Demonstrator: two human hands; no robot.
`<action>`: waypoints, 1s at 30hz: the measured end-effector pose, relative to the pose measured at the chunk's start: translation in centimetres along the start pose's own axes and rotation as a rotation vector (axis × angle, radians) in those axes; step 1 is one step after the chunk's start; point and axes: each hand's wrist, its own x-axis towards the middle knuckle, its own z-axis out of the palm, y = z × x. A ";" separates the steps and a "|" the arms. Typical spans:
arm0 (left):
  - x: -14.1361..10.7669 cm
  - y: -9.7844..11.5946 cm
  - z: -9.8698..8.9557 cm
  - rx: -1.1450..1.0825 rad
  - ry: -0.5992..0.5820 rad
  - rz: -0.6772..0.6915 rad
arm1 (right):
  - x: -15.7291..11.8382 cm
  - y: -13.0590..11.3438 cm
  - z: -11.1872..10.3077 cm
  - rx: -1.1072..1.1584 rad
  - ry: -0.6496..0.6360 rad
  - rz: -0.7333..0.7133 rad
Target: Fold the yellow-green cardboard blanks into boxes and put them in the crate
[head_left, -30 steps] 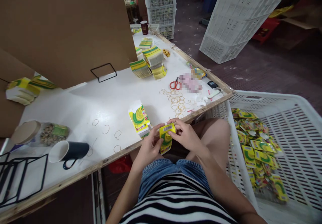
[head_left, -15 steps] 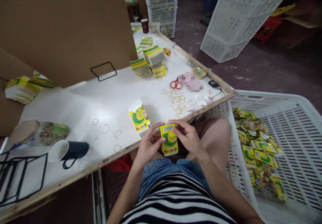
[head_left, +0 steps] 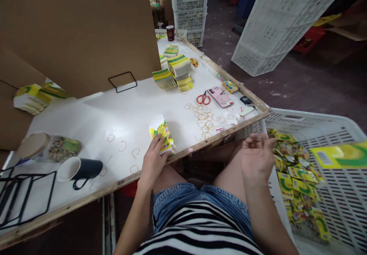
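A yellow and green printed carton point(head_left: 341, 156) is in the air over the white plastic basket point(head_left: 344, 119), clear of my right hand. My right hand point(head_left: 257, 157) is at the basket's near left rim, empty, its fingers blurred and loosely apart. My left hand point(head_left: 153, 159) is at the table edge, fingers over the top and thumb at the near side of a small stack of yellow cartons point(head_left: 166, 132). Several finished-looking yellow packets point(head_left: 304, 186) lie heaped in the basket.
Rubber bands point(head_left: 205, 123), red scissors point(head_left: 203, 99) and a pink phone point(head_left: 220, 96) lie on the table's right part. Carton bundles point(head_left: 179, 65) stand behind. A dark mug point(head_left: 87, 170) lies at left by a black wire rack point(head_left: 27, 197). Tall white crates point(head_left: 263, 44) stand beyond.
The carton that both hands held has left them and flown right over the basket. My right hand has swung right; my left has moved left onto the carton stack.
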 end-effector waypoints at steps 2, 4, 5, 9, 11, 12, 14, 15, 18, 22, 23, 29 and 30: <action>-0.1 -0.6 0.0 -0.002 -0.014 -0.009 | -1.3 1.1 0.5 -0.020 -0.086 0.140; -0.1 -0.8 -0.3 -0.032 -0.014 -0.010 | -2.7 2.0 1.2 -0.021 -0.160 0.243; -0.1 -0.8 -0.5 -0.053 -0.013 -0.008 | -3.2 2.3 1.6 -0.021 -0.181 0.276; -0.3 0.2 -1.3 -0.099 0.198 0.060 | -4.6 3.0 2.5 -0.078 -0.194 0.346; -0.8 1.4 -1.3 -0.106 0.428 0.149 | -5.4 3.4 2.7 -0.142 -0.230 0.403; -1.1 2.1 -1.2 -0.115 0.518 0.212 | -5.9 3.6 2.7 -0.184 -0.278 0.448; -1.7 3.7 -0.9 -0.161 0.544 0.380 | -6.9 4.0 2.8 -0.266 -0.413 0.546; -2.0 4.5 -0.7 -0.183 0.490 0.474 | -7.3 4.2 2.8 -0.298 -0.479 0.578; -2.6 6.1 0.0 -0.232 0.295 0.666 | -7.7 4.7 2.5 -0.366 -0.596 0.576; -3.0 6.5 1.0 -0.342 0.139 0.692 | -6.9 4.6 2.1 -0.443 -0.613 0.498; -3.0 6.4 1.1 -0.392 0.130 0.643 | -6.8 4.4 2.0 -0.461 -0.610 0.475; -2.1 5.9 0.8 -0.943 0.121 -0.051 | -7.3 4.0 2.3 -0.568 -0.777 0.442; -1.9 5.8 0.8 -1.037 0.047 -0.150 | -7.5 4.1 2.4 -0.575 -0.810 0.454</action>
